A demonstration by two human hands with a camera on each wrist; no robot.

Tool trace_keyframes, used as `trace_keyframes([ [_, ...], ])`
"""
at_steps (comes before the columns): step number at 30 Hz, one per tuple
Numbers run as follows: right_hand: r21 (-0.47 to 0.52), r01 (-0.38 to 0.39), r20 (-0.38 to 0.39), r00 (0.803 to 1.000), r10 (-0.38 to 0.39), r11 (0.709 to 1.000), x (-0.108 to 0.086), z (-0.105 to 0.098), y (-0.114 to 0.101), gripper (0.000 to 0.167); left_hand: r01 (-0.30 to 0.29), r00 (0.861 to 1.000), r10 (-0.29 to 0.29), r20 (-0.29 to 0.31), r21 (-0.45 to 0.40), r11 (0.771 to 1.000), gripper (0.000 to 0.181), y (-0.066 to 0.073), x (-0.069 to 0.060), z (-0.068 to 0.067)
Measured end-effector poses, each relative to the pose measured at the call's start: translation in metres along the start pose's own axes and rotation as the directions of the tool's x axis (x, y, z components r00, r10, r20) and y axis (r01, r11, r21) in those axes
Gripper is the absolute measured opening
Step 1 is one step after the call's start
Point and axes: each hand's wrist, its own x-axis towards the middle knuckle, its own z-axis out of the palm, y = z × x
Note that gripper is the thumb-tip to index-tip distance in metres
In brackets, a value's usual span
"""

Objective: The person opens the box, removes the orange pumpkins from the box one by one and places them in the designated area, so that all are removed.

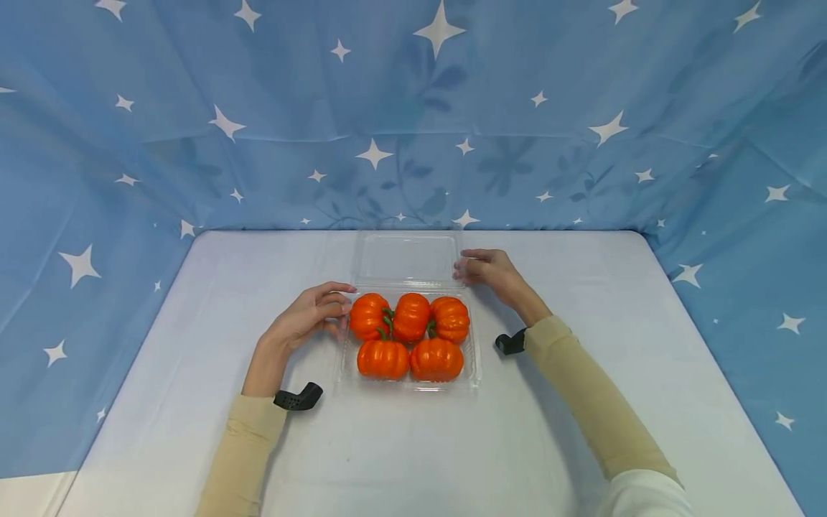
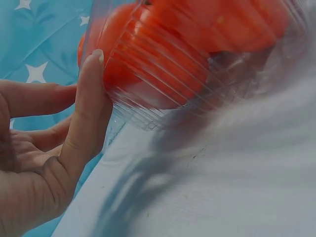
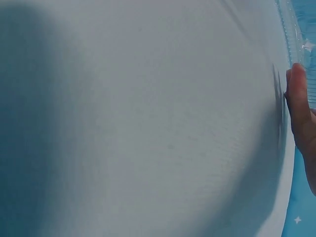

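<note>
A clear plastic clamshell box (image 1: 476, 359) stands on the table with its lid (image 1: 408, 258) swung back to the far side. Several small orange pumpkins (image 1: 410, 317) with green stems fill its base, three behind and two in front. At the base's left side is my left hand (image 1: 306, 314), its thumb (image 2: 89, 98) against the ribbed wall and its index finger stretched toward the hinge corner. My right hand (image 1: 487, 271) pinches the right edge of the lid with thumb and fingers; the right wrist view catches only part of this hand (image 3: 302, 118) at its border.
A white cloth covers the table (image 1: 549, 445). Behind and beside it hangs a blue curtain (image 1: 291, 93) with white stars. Each wrist carries a small black device, one on the left (image 1: 299, 397) and one on the right (image 1: 510, 342).
</note>
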Motion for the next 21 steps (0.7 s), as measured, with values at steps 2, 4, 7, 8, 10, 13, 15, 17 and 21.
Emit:
trace_keyframes([
  [2, -0.006, -0.006, -0.009, 1.000, 0.006, 1.000, -0.001, 0.001, 0.000, 0.051, -0.010, 1.000, 0.010, 0.001, -0.008, 1.000, 0.048, -0.001, -0.002, 0.001],
  [4, -0.019, -0.014, -0.027, 1.000, 0.014, 1.000, -0.003, 0.001, 0.000, 0.052, -0.017, 1.000, 0.017, -0.001, -0.014, 1.000, 0.048, -0.001, -0.003, 0.003],
  [7, -0.059, -0.015, -0.060, 0.998, 0.011, 0.998, -0.009, 0.000, -0.002, 0.055, -0.017, 1.000, 0.017, 0.000, -0.014, 1.000, 0.048, -0.001, -0.003, 0.005],
  [8, -0.114, 0.002, -0.073, 0.997, -0.011, 0.994, -0.012, 0.000, -0.003, 0.056, -0.017, 1.000, 0.017, 0.001, -0.015, 1.000, 0.048, -0.001, -0.002, 0.005],
  [10, -0.240, 0.055, -0.103, 0.991, -0.082, 0.969, -0.019, 0.001, -0.006, 0.057, -0.018, 1.000, 0.018, 0.001, -0.016, 1.000, 0.048, -0.001, -0.001, 0.006],
  [13, -0.439, 0.153, -0.126, 0.965, -0.229, 0.885, -0.030, 0.004, -0.010, 0.054, -0.019, 1.000, 0.019, -0.004, -0.019, 1.000, 0.048, 0.000, -0.001, 0.005],
  [15, -0.527, 0.204, -0.117, 0.944, -0.309, 0.825, -0.038, 0.006, -0.012, 0.051, -0.018, 1.000, 0.018, -0.009, -0.018, 1.000, 0.048, 0.001, -0.001, 0.005],
  [17, -0.573, 0.250, -0.084, 0.929, -0.360, 0.780, -0.045, 0.008, -0.014, 0.049, -0.016, 1.000, 0.015, -0.011, -0.016, 1.000, 0.048, 0.001, -0.002, 0.004],
  [21, -0.624, 0.325, 0.020, 0.916, -0.401, 0.711, -0.059, 0.013, -0.020, 0.049, -0.014, 1.000, 0.014, -0.011, -0.015, 1.000, 0.047, 0.001, -0.003, 0.003],
])
